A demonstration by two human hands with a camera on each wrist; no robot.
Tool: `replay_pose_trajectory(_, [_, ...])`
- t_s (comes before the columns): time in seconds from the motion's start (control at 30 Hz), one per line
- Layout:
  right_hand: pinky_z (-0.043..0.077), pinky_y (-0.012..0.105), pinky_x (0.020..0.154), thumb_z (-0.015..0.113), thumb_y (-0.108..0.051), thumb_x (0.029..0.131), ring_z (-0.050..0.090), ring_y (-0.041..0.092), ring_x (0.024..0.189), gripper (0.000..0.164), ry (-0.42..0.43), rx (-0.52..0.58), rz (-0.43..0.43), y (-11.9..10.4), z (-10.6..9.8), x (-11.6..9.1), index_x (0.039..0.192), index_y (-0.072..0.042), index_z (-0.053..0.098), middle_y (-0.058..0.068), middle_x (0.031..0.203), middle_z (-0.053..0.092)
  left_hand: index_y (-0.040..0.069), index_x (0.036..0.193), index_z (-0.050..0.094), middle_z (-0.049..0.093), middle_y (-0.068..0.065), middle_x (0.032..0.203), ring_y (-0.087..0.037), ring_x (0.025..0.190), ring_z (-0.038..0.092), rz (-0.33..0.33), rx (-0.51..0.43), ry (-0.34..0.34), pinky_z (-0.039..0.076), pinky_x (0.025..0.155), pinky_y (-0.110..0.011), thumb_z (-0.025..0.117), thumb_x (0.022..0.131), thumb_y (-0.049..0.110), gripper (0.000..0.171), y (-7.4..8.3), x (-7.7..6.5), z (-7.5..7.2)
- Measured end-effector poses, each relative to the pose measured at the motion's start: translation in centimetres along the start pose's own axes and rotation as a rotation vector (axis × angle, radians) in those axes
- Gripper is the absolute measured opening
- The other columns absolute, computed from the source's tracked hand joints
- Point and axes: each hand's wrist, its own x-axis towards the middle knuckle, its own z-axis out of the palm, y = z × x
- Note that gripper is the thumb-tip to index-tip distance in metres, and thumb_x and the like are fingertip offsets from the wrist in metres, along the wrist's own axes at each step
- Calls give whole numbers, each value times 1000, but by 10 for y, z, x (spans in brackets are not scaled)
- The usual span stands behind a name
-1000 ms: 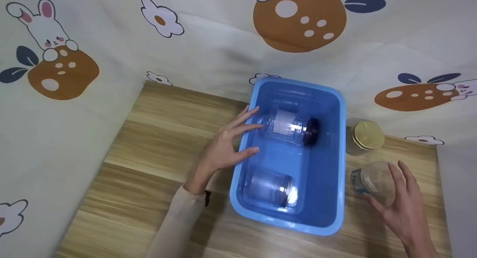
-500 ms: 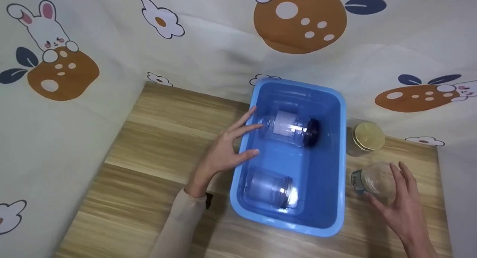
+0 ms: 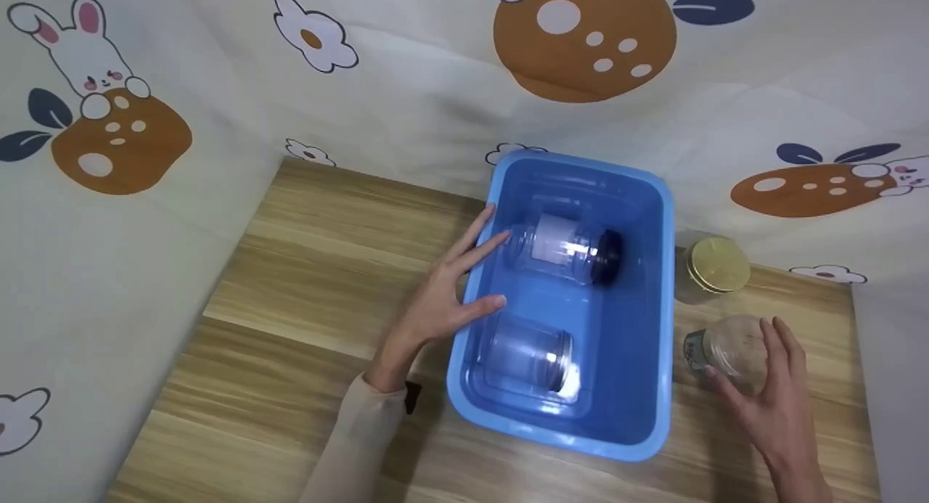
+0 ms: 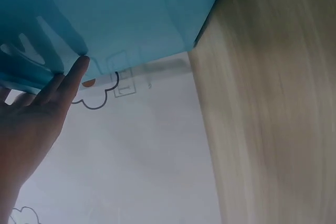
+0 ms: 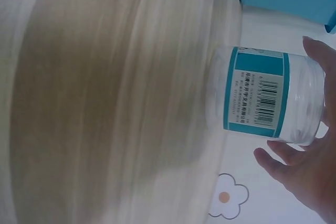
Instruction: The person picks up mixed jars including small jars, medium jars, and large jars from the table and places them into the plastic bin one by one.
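Note:
My left hand (image 3: 440,300) rests at the left rim of a blue plastic tub (image 3: 664,321), fingers spread and nearly straight. In the left wrist view, fingertips touch the tub's wall. Inside the tub lie two clear jars on their sides: one with a dark lid (image 3: 608,258) and pale label (image 3: 555,239), another jar (image 3: 522,354) nearer me, its lid end facing right. Right of the tub, my right hand (image 3: 776,401) holds a clear jar (image 5: 257,93) around its upper part, thumb on one side, fingers on the other. This jar has a teal-and-white barcode label and stands upright on the table.
A jar with a gold lid (image 3: 718,265) stands behind the held jar, close to the tub's right side. The wood-grain table (image 3: 290,271) extends left of the tub. A cartoon-printed cloth (image 3: 406,89) rises behind and at the sides.
The near jar in the tub has shifted slightly away from me. The label on the jar at my right hand shows a little differently. My left fingers have moved slightly at the rim.

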Motion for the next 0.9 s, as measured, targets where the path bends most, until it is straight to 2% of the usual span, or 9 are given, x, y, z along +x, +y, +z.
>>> replay_pose_trajectory(0.07, [34, 29, 111, 87, -5, 71, 39, 45, 134, 101, 14, 16, 17, 0, 1, 0, 156, -12, 31, 14, 161, 25, 18, 153, 40, 8, 5, 167, -23, 150, 16, -13, -41, -12, 39, 107, -50, 66, 87, 59, 83, 0, 0, 0])
replay_pose_trajectory(0.17, [30, 5, 95, 85, -1, 74, 45, 44, 127, 104, 24, 38, 45, 0, 3, -1, 158, -15, 26, 12, 161, 24, 16, 155, 36, 4, 7, 167, -24, 151, 14, -34, -84, -34, 40, 106, -49, 70, 83, 61, 92, 0, -1, -1])
replay_pose_trajectory(0.33, [32, 4, 93, 85, 0, 75, 47, 47, 126, 108, 26, 63, 73, 2, 5, -1, 159, -19, 20, 20, 155, 30, 17, 157, 32, 1, 6, 167, -25, 151, 13, -48, -125, -40, 38, 107, -50, 72, 82, 58, 94, -1, -2, -1])
replay_pose_trajectory(0.43, [35, 6, 94, 84, -2, 76, 47, 43, 127, 108, 19, 83, 119, 4, 6, -1, 160, -20, 18, 18, 155, 33, 14, 157, 30, 2, 2, 167, -27, 151, 12, -48, -159, -33, 38, 107, -52, 73, 84, 55, 94, 0, -2, 0])
replay_pose_trajectory(0.57, [38, 11, 98, 81, -2, 80, 46, 35, 131, 106, 11, 130, 188, 7, 8, 0, 160, -22, 15, 13, 156, 36, 5, 155, 29, 3, -8, 167, -30, 151, 10, -47, -210, -20, 35, 109, -55, 72, 87, 49, 92, 13, -1, -1])
replay_pose_trajectory(0.73, [40, 12, 96, 79, -1, 82, 46, 23, 130, 107, 33, 182, 214, 9, 12, 2, 160, -22, 10, 14, 154, 39, -4, 153, 27, 4, -19, 165, -32, 151, 12, -37, -275, 3, 32, 109, -62, 70, 92, 42, 88, 33, -1, -4])
replay_pose_trajectory(0.83, [41, 17, 101, 80, -2, 81, 46, 18, 131, 111, 52, 214, 246, 9, 14, 1, 160, -23, 6, 14, 154, 39, -4, 153, 28, 5, -20, 165, -33, 150, 15, -42, -283, 13, 33, 108, -64, 71, 91, 41, 88, 35, -1, -3])
replay_pose_trajectory(0.9, [37, 22, 107, 81, -4, 80, 43, 18, 133, 112, 75, 233, 272, 8, 15, 0, 160, -22, 5, 16, 156, 35, -3, 153, 29, 5, -19, 165, -32, 150, 15, -47, -287, 14, 33, 107, -64, 71, 91, 38, 86, 34, -1, -3])
